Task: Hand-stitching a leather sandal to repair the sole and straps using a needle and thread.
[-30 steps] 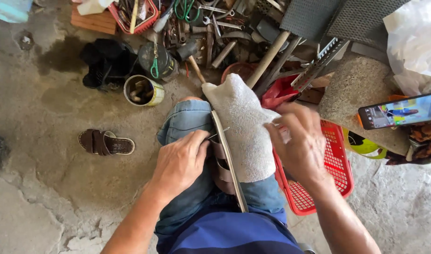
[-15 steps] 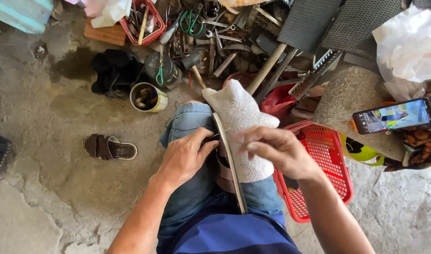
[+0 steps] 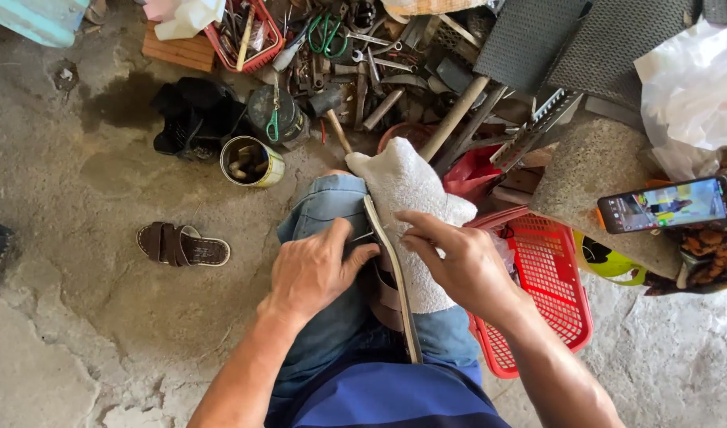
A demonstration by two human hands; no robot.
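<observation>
Your left hand point(image 3: 312, 269) rests on your denim-covered thigh, fingers curled and thumb stretched toward the edge of the sandal sole point(image 3: 391, 277) that stands on its side along your lap. The fingertips press against the sole's left face; whether they pinch anything small there, you cannot tell. Your right hand point(image 3: 459, 265) comes in from the other side, its fingers nearly closed, index and thumb drawn together at the sole's rim as if nipping something thin, though what lies between them is too small to make out. The sole runs from your knee back toward your waist, with a pale grey cloth point(image 3: 415, 206) draped over your right thigh beneath and beside it.

On the concrete floor to your left lies a brown sandal point(image 3: 183, 244), well apart from your leg. Beyond your knee stands an open tin can point(image 3: 252, 161), and past it a heap of hand tools, with a hammer point(image 3: 332, 115) lying near the knee. A red plastic basket point(image 3: 550, 293) sits just beside your right thigh. A phone point(image 3: 669, 204) with a lit screen rests on the stone block point(image 3: 593, 170) to the right.
</observation>
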